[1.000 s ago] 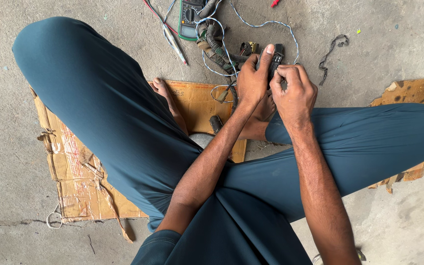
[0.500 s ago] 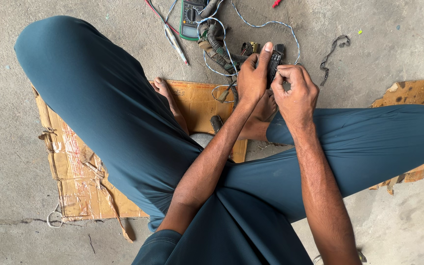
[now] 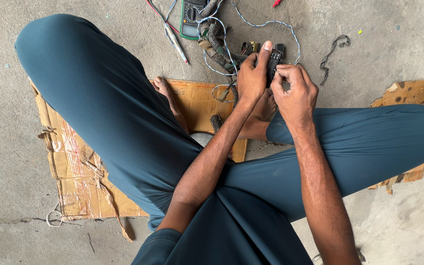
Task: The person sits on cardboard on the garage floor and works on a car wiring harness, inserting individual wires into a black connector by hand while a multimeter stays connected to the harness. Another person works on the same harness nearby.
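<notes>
You sat cross-legged on the floor, and both your hands met on one thing: a small black ribbed connector block (image 3: 273,63), held up in front of you between them. Your left hand (image 3: 252,78) was clamped on it from its left side, the forefinger laid straight up along the block's face and past its top edge. Your right hand (image 3: 296,91) closed on it from the right, thumb and fingertips pinched at the block's edge; whether they held a pin, a wire or only the casing, I could not tell.

The block's long axis ran away from you, roughly in line with your left forefinger, so your left hand lay along it and your right hand came at it crosswise. Neither hand was nearer; both touched it.

Just beyond your hands lay a wrapped wire harness (image 3: 217,49) and a thin white-blue wire (image 3: 271,22) looping past the block. Farther out from your left hand sat a green multimeter (image 3: 191,17). Beneath your wrists, a bare foot rested on flattened cardboard (image 3: 192,100).
</notes>
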